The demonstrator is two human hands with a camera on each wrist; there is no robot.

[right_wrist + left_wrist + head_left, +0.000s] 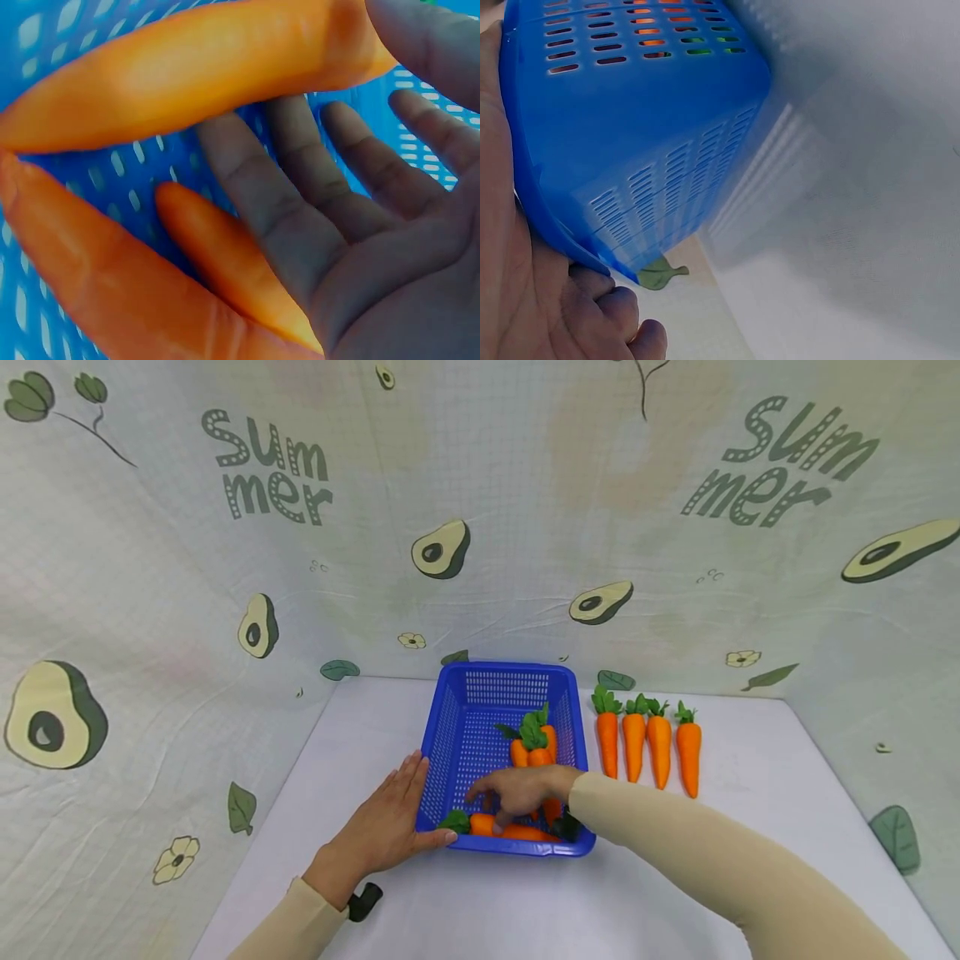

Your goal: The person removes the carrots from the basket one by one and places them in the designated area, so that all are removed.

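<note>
A blue plastic basket [517, 668] with slotted walls stands on the table. My left hand [386, 822] rests along its left side, fingers extended and thumb at the near corner; the left wrist view shows the palm against the rim. My right hand [517, 789] reaches inside. It straddles a carrot [528, 832] lying along the near wall, leafy end to the left. Thumb and fingers are on opposite sides of this carrot [195, 71] in the right wrist view, while the ring and little fingers stand apart from it. Several other carrots [538, 757] lie beneath and beyond that hand, partly hidden.
To the right of the basket, several carrots [633, 747] lie in a row on the white table [735, 852], leaves toward the back. A patterned cloth [517, 510] hangs behind and at both sides. A small black object [365, 902] is at the left wrist.
</note>
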